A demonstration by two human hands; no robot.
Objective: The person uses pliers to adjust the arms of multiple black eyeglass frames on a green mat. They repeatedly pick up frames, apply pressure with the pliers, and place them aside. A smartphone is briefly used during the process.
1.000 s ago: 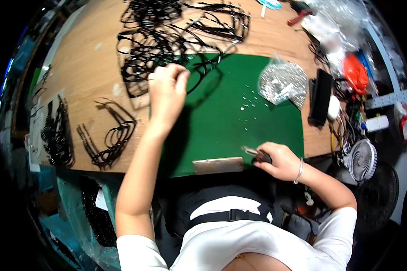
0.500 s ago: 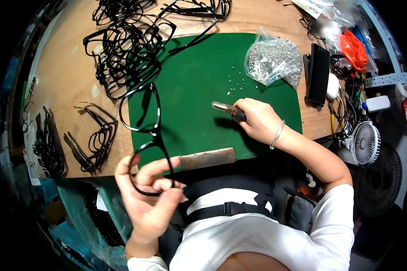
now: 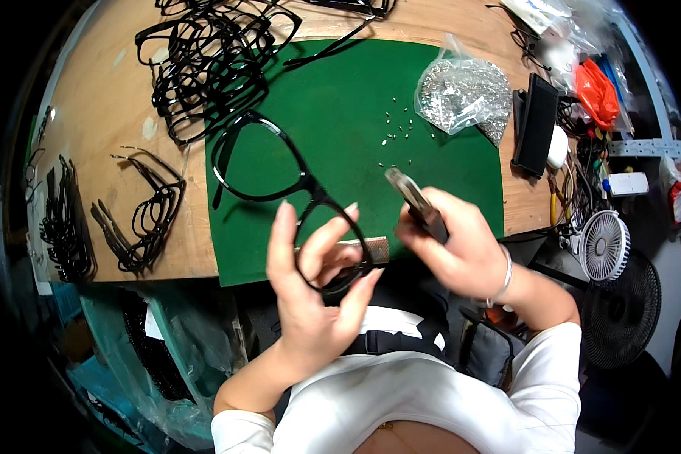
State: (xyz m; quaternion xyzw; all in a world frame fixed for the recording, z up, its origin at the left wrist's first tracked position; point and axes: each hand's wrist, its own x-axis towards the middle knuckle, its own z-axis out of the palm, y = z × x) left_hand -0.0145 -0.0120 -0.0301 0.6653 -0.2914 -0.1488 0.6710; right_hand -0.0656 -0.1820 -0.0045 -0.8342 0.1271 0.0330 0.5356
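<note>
My left hand (image 3: 310,303) grips a black eyeglass frame (image 3: 308,182) by its lower rim, with fingers through and around it. The frame slants over the near part of a green mat (image 3: 318,113), its other rim pointing to the far left. To the right, my right hand (image 3: 461,246) is closed round the dark handles of a pair of pliers (image 3: 414,200). The metal jaws point away from me and stand apart from the eyeglass frame. Several tiny silvery pieces (image 3: 396,136) lie scattered on the mat beyond the pliers.
A clear bag of small silvery pieces (image 3: 461,94) sits at the mat's far right. Black eyeglass frames (image 3: 212,68) are heaped at the far left, with more frames (image 3: 147,219) nearer. A black case (image 3: 536,125), cables and a white fan (image 3: 604,244) are on the right.
My left hand has carried the eyeglass frame rightward and slightly up. My right hand has come nearer and to the right with the pliers, whose jaws now point farther away from me.
</note>
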